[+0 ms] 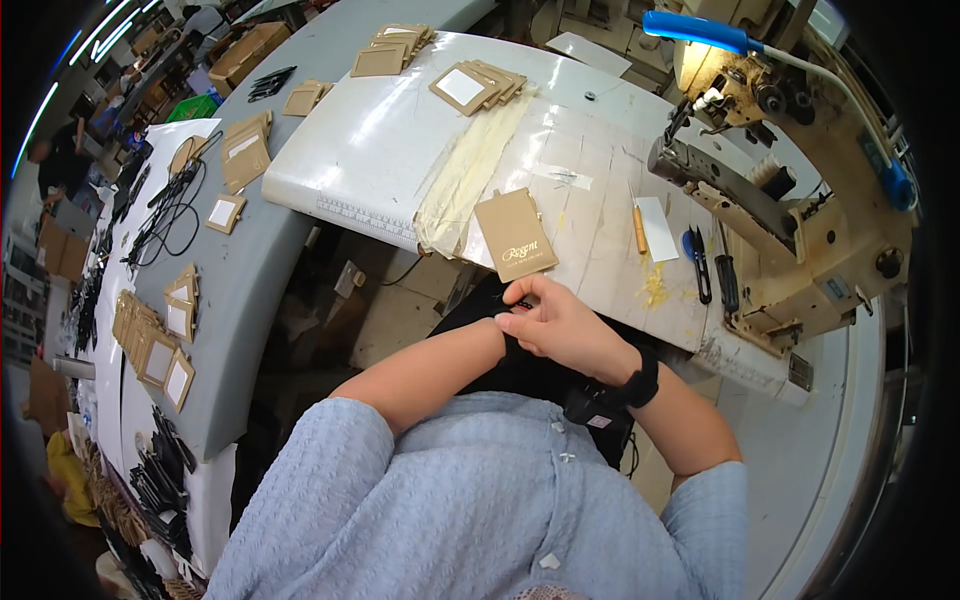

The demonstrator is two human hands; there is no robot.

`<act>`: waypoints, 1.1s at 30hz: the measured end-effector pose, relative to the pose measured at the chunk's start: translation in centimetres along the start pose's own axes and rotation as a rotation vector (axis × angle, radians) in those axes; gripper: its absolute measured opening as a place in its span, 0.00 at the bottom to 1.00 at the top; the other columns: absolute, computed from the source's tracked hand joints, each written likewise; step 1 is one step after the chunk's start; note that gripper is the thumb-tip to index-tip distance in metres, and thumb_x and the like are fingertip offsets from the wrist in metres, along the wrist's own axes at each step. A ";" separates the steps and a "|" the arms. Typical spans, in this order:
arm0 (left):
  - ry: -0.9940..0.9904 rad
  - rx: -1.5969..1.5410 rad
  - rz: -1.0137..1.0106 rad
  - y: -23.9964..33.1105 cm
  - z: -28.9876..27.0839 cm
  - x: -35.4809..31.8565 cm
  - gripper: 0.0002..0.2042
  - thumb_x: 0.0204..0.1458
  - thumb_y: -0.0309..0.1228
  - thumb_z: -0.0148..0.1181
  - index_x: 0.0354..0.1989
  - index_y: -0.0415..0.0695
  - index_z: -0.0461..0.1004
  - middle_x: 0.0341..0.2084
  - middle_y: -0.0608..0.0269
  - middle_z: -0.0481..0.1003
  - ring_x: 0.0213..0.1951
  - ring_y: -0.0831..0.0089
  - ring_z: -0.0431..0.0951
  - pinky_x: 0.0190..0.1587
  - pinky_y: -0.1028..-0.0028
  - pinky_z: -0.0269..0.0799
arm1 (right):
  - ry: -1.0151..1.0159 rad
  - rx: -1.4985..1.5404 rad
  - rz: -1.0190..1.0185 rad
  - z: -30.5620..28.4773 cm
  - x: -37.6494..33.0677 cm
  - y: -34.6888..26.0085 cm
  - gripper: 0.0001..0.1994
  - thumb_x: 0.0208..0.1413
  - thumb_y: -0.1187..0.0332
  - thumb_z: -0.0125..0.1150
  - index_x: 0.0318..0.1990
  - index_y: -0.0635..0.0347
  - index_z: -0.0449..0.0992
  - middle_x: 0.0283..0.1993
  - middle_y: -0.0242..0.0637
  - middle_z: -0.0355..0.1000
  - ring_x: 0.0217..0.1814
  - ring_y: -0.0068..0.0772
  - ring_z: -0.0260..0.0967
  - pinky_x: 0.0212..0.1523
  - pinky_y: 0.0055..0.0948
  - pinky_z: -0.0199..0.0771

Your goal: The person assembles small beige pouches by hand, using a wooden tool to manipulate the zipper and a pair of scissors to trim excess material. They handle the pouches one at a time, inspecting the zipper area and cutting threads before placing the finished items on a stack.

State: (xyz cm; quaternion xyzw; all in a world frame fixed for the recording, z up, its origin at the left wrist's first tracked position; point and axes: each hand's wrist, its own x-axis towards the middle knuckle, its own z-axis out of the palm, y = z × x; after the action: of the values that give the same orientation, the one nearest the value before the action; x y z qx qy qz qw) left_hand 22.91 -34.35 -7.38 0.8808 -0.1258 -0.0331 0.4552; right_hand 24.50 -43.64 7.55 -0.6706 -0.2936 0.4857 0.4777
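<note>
Head view: the right hand [560, 325] is curled with fingertips pinched together on a small dark item [522, 301], too small to identify, held just below the near table edge; the left hand is hidden behind the right, so its grip cannot be determined. Directly beyond the hands, a brown card [514, 236] lies flat on the white table [400, 140] beside a strip of clear sleeves [465, 175]. A sewing machine [800, 200] stands to the right.
</note>
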 end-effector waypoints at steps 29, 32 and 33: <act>0.274 -0.891 -0.358 -1.4 -1.9 -0.9 0.18 0.59 0.34 0.50 0.55 0.39 0.68 0.52 0.50 0.71 0.56 0.56 0.70 0.61 0.60 0.66 | 0.384 -0.404 -0.364 0.5 0.1 3.7 0.19 0.36 0.66 0.75 0.33 0.66 0.73 0.26 0.33 0.70 0.26 0.21 0.64 0.30 0.22 0.70; 0.323 -0.965 -0.387 -1.3 -2.0 -1.0 0.18 0.59 0.35 0.50 0.55 0.39 0.67 0.53 0.50 0.71 0.56 0.56 0.70 0.61 0.60 0.66 | 0.396 -0.377 -0.321 0.6 0.2 4.2 0.20 0.36 0.66 0.75 0.33 0.68 0.72 0.24 0.38 0.70 0.25 0.28 0.67 0.29 0.27 0.72; 0.335 -0.991 -0.400 -1.4 -2.0 -1.1 0.18 0.59 0.35 0.50 0.55 0.39 0.67 0.53 0.50 0.71 0.56 0.56 0.70 0.61 0.60 0.66 | 0.392 -0.389 -0.323 0.7 0.1 4.3 0.20 0.36 0.66 0.75 0.33 0.68 0.72 0.25 0.38 0.70 0.25 0.28 0.68 0.29 0.27 0.72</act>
State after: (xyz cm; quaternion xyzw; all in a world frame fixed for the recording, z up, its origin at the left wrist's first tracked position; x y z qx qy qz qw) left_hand 22.50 -31.77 -7.40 0.5614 0.1485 -0.0335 0.8134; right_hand 23.56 -44.88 3.42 -0.7747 -0.3861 0.2000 0.4590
